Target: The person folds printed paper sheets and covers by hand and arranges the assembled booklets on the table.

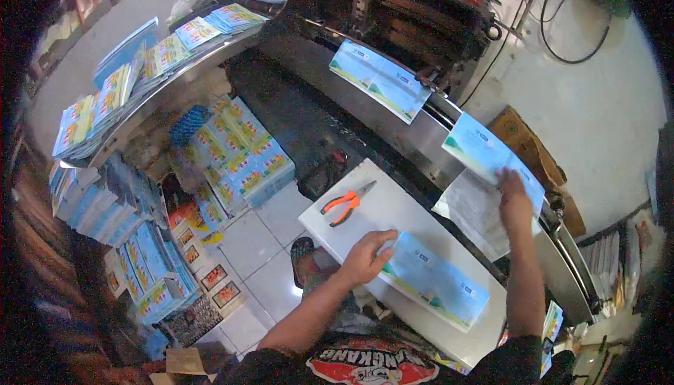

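Observation:
My left hand (pixel 368 257) has its curled thumb and fingers at the left edge of a blue printed sheet (pixel 439 280), which lies on a white bench top. Whether more sheets lie under it I cannot tell. To the right, my right hand (pixel 516 206) reaches up to another blue printed sheet (pixel 481 146) on the metal rail of a machine. Its fingers close on the lower edge of that sheet and are slightly blurred. Orange-handled pliers (pixel 344 206) rest on the bench, left of my left hand and apart from it.
A further printed sheet (pixel 379 80) hangs on the machine rail (pixel 439 115). Below my right hand is a whitish sheet (pixel 477 213). Bundled prints (pixel 239 153) are stacked on the tiled floor (pixel 260 244), and more prints (pixel 168 55) line a shelf at left.

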Demonstrator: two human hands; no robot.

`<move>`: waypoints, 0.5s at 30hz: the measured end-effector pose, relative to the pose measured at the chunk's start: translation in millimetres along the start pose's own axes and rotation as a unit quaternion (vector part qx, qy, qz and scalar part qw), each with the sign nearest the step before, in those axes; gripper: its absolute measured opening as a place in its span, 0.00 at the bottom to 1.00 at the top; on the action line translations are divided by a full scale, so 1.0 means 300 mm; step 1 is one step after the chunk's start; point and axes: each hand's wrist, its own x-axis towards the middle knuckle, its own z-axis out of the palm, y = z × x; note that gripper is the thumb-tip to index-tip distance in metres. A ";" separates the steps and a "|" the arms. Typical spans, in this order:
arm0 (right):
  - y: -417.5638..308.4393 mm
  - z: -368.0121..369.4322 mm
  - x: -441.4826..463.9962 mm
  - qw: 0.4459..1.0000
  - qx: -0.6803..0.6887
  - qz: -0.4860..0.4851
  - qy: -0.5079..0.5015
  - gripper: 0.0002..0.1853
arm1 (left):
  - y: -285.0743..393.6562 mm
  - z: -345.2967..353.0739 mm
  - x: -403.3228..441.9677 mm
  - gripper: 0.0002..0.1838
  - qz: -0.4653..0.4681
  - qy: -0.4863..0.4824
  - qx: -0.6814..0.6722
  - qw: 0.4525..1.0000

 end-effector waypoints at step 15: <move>-0.395 -0.125 -0.652 0.946 0.121 -0.132 -0.269 0.48 | 0.009 -0.004 0.003 0.20 0.006 -0.013 -0.011 1.000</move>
